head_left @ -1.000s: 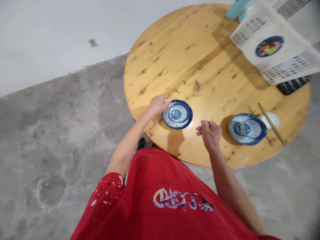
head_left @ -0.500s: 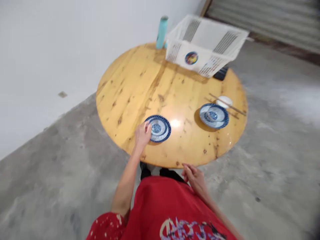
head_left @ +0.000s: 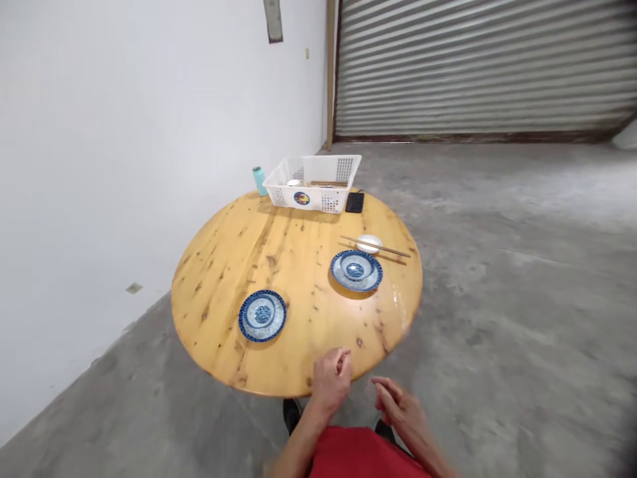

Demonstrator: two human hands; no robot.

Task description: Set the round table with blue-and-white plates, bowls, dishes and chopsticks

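Note:
My left hand (head_left: 332, 378) is over the near edge of the round table, fingers curled in and nothing visible in them. Past the table edge, my right hand (head_left: 397, 406) hangs with its fingers loosely bent and the thumb apart, holding nothing I can see. To the left on the table is a blue-and-white plate (head_left: 279, 326) with a small bowl (head_left: 261, 313) on it. Farther right sits a similar plate (head_left: 371, 282) bearing another bowl (head_left: 355, 268). Behind that, a pair of chopsticks (head_left: 395, 251) lies across a small white dish (head_left: 369, 240).
A white plastic basket (head_left: 318, 200) with white ware and chopsticks inside stands at the table's far edge. Beside it are a turquoise bottle (head_left: 259, 180) and a black flat object (head_left: 355, 202). The wooden table (head_left: 213, 285) stands near a white wall (head_left: 124, 133).
My left hand has left the left-hand plate and drawn back right to the table edge. The right hand stays near the edge. The view has tilted up, showing more of the shutter.

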